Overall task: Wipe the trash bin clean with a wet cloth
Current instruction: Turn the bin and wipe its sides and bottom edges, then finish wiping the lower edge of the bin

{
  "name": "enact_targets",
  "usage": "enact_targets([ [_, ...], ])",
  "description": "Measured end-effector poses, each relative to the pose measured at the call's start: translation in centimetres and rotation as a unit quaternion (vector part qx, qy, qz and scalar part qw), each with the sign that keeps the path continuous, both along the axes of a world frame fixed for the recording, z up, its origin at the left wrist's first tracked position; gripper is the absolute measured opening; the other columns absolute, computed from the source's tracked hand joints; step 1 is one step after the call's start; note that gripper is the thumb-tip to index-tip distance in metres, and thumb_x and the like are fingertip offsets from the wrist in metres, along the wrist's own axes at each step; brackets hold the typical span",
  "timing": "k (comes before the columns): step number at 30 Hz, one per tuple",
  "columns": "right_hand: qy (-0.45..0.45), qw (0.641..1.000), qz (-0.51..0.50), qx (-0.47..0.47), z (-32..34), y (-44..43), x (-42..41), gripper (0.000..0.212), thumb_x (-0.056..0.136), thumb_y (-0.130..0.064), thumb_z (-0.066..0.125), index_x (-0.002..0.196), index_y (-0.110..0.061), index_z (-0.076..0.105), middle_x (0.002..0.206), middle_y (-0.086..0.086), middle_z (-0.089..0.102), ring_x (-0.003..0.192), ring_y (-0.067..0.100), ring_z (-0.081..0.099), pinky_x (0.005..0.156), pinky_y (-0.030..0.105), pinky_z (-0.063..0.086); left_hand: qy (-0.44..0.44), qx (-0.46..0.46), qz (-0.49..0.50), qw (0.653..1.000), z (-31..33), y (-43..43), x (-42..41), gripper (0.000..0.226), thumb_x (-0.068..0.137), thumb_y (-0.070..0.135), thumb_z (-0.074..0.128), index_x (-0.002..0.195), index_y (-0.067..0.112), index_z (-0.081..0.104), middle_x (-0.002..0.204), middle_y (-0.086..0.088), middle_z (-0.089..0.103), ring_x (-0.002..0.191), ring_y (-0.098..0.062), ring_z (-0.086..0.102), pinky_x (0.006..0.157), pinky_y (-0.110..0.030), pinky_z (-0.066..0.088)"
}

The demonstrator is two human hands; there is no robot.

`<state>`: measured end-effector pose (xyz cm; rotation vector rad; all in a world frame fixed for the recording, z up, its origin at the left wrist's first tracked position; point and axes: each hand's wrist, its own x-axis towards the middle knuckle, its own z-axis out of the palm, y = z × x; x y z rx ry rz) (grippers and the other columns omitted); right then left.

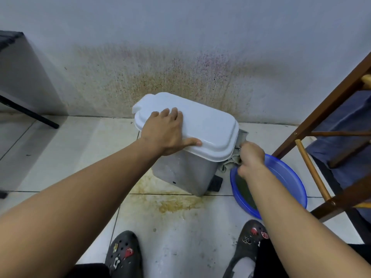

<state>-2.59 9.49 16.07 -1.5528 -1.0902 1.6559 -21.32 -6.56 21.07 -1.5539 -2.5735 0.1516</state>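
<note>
Bin (180, 173) sitting on floor by wall. Left hand (164, 133) pressing lid (200, 125), fingers (174, 115) spread. Right hand (252, 157) rubbing cloth (227, 166) on bin's side, fingers probably bunching it. Risk: bin sliding or tipping under sideways push, cloth dripping outside basin (301, 197).

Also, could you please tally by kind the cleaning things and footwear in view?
Bin: 1
Cloth: 1
Basin: 1
Shoes: 2
Total: 5
</note>
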Motion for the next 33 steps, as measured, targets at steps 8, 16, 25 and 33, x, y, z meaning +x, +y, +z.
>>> enact_targets([
  [8, 0.023, 0.997, 0.052, -0.052, -1.6, -1.3, 1.6, 0.023, 0.085, 0.006, 0.044, 0.086, -0.006, 0.064, 0.088, 0.02, 0.063, 0.077, 0.029, 0.061, 0.067, 0.045, 0.049, 0.063, -0.033, 0.123, 0.99, 0.9, 0.9, 4.5, 0.119, 0.08, 0.097, 0.022, 0.138, -0.002, 0.051, 0.134, -0.022, 0.057, 0.121, -0.039, 0.053, 0.096, -0.051, 0.041],
  [16, 0.11, 0.979, 0.132, -0.106, -0.5, -1.5, 4.0, 0.03, 0.101, 0.0, 0.037, 0.098, -0.005, 0.066, 0.09, 0.016, 0.074, 0.08, 0.029, 0.07, 0.074, 0.043, 0.057, -0.015, 0.333, -0.075, 0.94, -4.0, -0.1, 9.0, 0.036, 0.096, 0.037, 0.062, 0.121, 0.01, 0.065, 0.105, -0.013, 0.062, 0.095, -0.037, 0.056, 0.078, -0.046, 0.042],
  [25, 0.06, 0.974, 0.169, -0.135, -3.5, 1.6, 10.2, 0.036, 0.094, -0.004, 0.044, 0.122, 0.007, 0.064, 0.118, 0.028, 0.068, 0.109, 0.041, 0.067, 0.099, 0.055, 0.051, -0.869, 0.224, 0.282, 0.34, -11.9, 4.2, 20.8, 0.048, 0.1, 0.062, 0.053, 0.124, 0.024, 0.07, 0.116, -0.003, 0.078, 0.1, -0.022, 0.072, 0.082, -0.039, 0.06],
  [33, -0.127, 0.965, 0.223, -0.057, -9.8, 3.5, 13.3, 0.007, 0.095, -0.015, 0.067, 0.095, -0.011, 0.072, 0.09, 0.011, 0.077, 0.087, 0.029, 0.074, 0.085, 0.047, 0.06, -0.806, 0.21, 0.33, 0.445, -17.6, 6.9, 23.8, 0.008, 0.103, 0.028, 0.065, 0.109, 0.024, 0.063, 0.109, -0.005, 0.073, 0.086, -0.019, 0.071, 0.062, -0.03, 0.06],
])
